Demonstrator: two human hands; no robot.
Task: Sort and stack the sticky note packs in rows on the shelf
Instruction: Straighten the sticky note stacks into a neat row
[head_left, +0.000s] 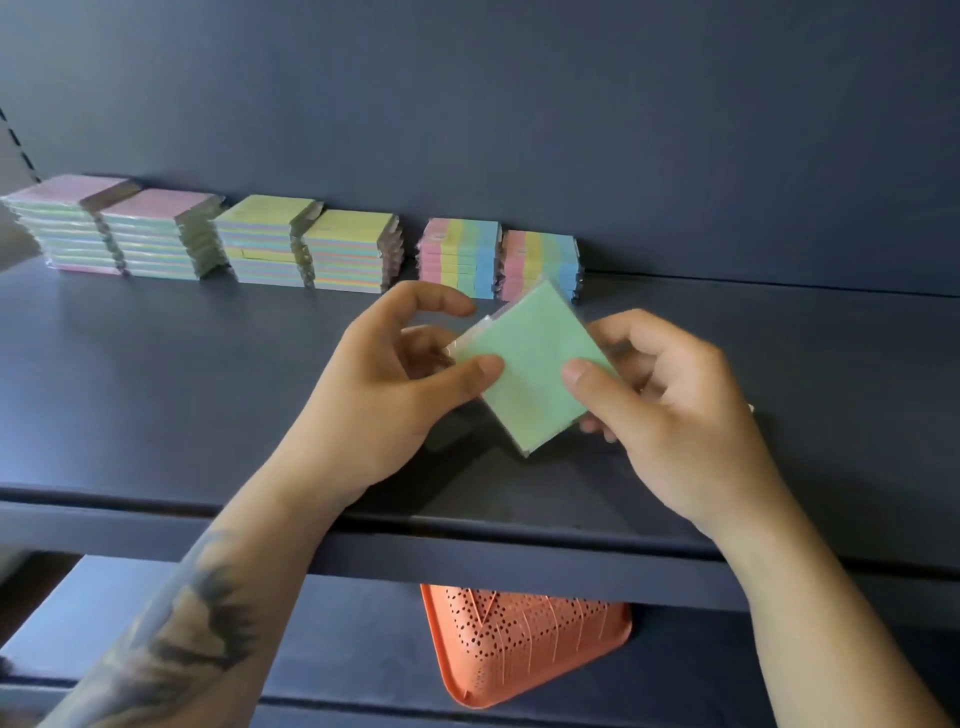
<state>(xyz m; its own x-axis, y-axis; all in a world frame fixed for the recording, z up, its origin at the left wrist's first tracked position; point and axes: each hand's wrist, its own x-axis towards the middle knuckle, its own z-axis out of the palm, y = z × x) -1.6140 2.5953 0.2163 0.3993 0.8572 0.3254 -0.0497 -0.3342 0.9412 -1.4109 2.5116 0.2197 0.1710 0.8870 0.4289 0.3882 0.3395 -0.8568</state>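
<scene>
Green-topped and wrapped in clear film, the sticky note pack (535, 364) sits tilted like a diamond between your two hands, held just above the dark shelf (156, 389). Your left hand (384, 384) pinches its left corner, thumb on the top face and fingers (441, 301) curled around behind. Your right hand (670, 410) grips the right side the same way, thumb pressed onto the green face, the other fingers tucked underneath. Both sets of fingers are closed on that one pack.

Along the back wall of the shelf you have six stacks lined up in a row. Far left, two pink-topped stacks (109, 228) stand touching. Next come two yellow-green-topped stacks (311, 249), also side by side. Then the two striped stacks (498, 262), pink, yellow, green and blue bands, just behind the pack you hold; the pack's upper corner overlaps the right one in view.

Below the shelf's front edge, an orange perforated basket (524, 644) pokes out on the lower level.
</scene>
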